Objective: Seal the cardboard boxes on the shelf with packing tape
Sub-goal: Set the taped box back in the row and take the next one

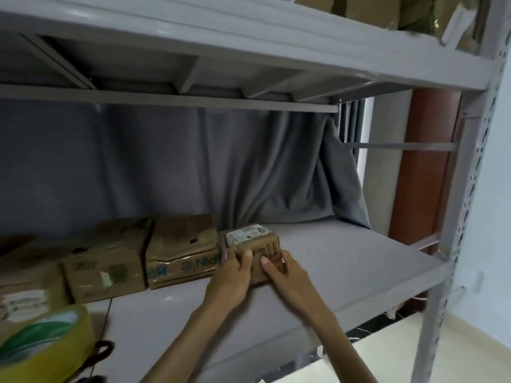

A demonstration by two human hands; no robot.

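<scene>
Grip: left hand point(231, 275) and right hand point(282, 275) both curl round the small cardboard box point(255, 248), one at each side of its near face, thumbs up on the front; neither holds anything else.
Box in hand: sits on the grey shelf board point(345, 261), about mid-length and set back toward the rear edge; white printed label on top; it touches or nearly touches the neighbour on its left, cannot tell which.
Row: taped "Nid" box point(182, 252) just beside it, then a larger taped box point(107, 261), more cartons running on to the left edge.
Tape: yellow-green packing tape roll point(47, 341) lies at the shelf's near left corner, well apart from both hands.
Backdrop: grey curtain point(249, 167) behind the rear edge.
Step (judged): setting or squaring the small box in the row; whether it is sealed is not clear.
Next (judged): free one hand, reach left for the roll, keep the other steadying the box.
</scene>
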